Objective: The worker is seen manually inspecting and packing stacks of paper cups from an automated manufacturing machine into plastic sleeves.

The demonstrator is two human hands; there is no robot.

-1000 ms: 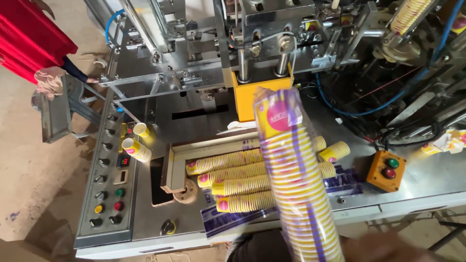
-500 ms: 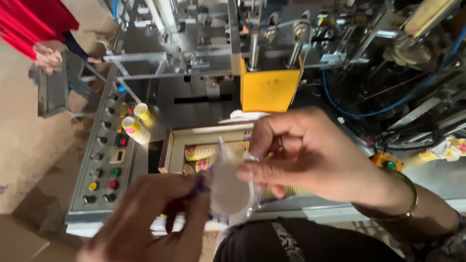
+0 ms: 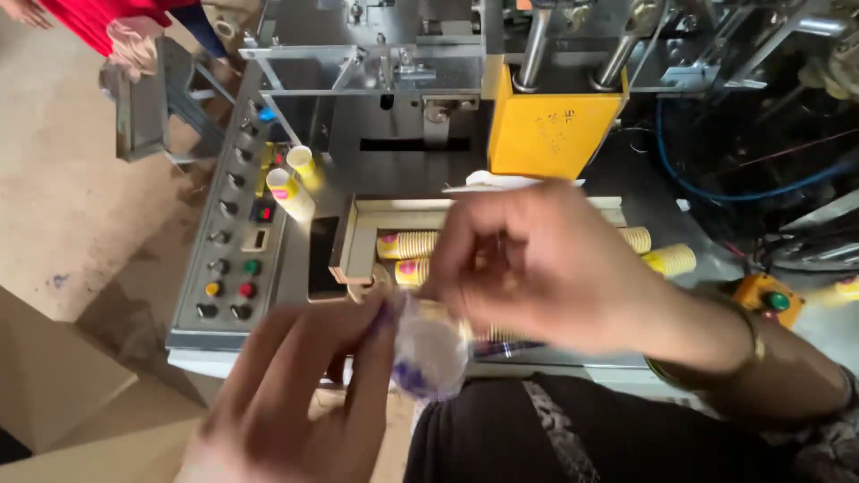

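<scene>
My left hand (image 3: 295, 402) and my right hand (image 3: 546, 268) meet low in the middle of the head view. Both pinch the clear plastic sleeve (image 3: 429, 353) at the end of a stack of yellow paper cups, seen end-on and blurred. The stack's body is hidden behind my right hand. Behind my hands, rows of yellow paper cups (image 3: 407, 243) lie in the machine's output tray (image 3: 358, 241). My right wrist wears a thin bangle.
A grey control panel (image 3: 234, 259) with coloured buttons stands at the left. Two short cup stacks (image 3: 291, 192) lie beside it. A yellow housing (image 3: 550, 134) sits above the tray. Loose cups (image 3: 669, 259) and an orange button box (image 3: 765, 300) are at the right. Cardboard (image 3: 54, 385) lies lower left.
A second ago the long sleeved cup stack stood upright in view. It has since been turned end-on, and both hands have closed on the sleeve's end.
</scene>
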